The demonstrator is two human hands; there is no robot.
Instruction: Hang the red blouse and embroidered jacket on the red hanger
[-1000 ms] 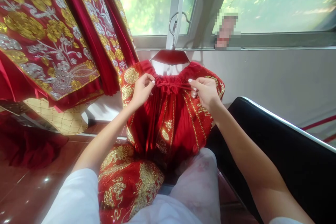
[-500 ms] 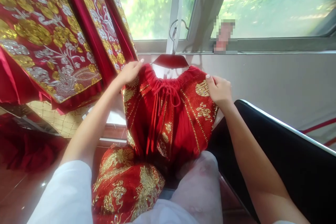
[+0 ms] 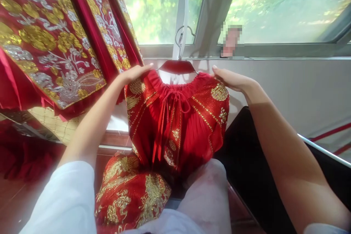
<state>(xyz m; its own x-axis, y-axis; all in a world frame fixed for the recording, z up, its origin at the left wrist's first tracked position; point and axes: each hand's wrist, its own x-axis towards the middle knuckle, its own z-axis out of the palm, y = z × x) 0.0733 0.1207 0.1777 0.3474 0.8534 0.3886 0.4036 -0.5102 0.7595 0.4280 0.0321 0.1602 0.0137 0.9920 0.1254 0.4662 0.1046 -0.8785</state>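
A red skirt (image 3: pixel 178 124) with gold embroidery hangs by its gathered waistband from a red hanger (image 3: pixel 177 66) hooked at the window. A tied red drawstring (image 3: pixel 175 98) dangles from the waist's middle. My left hand (image 3: pixel 134 73) rests on the waistband's left end, fingers stretched toward the hanger. My right hand (image 3: pixel 231 79) lies flat on the right end, fingers extended. Neither hand grips anything. The skirt's lower part drapes over my lap.
Red garments (image 3: pixel 52 40) with gold and silver embroidery hang at the left. A window (image 3: pixel 274 7) and its sill run along the back wall. A black surface with a metal edge (image 3: pixel 315 146) stands at the right. Red-brown tiled floor (image 3: pixel 16 197) lies at lower left.
Both hands let go of the drawstring ends, which now hang tied. They moved outward and up to the ends of the waistband, the right hand flattening on top.
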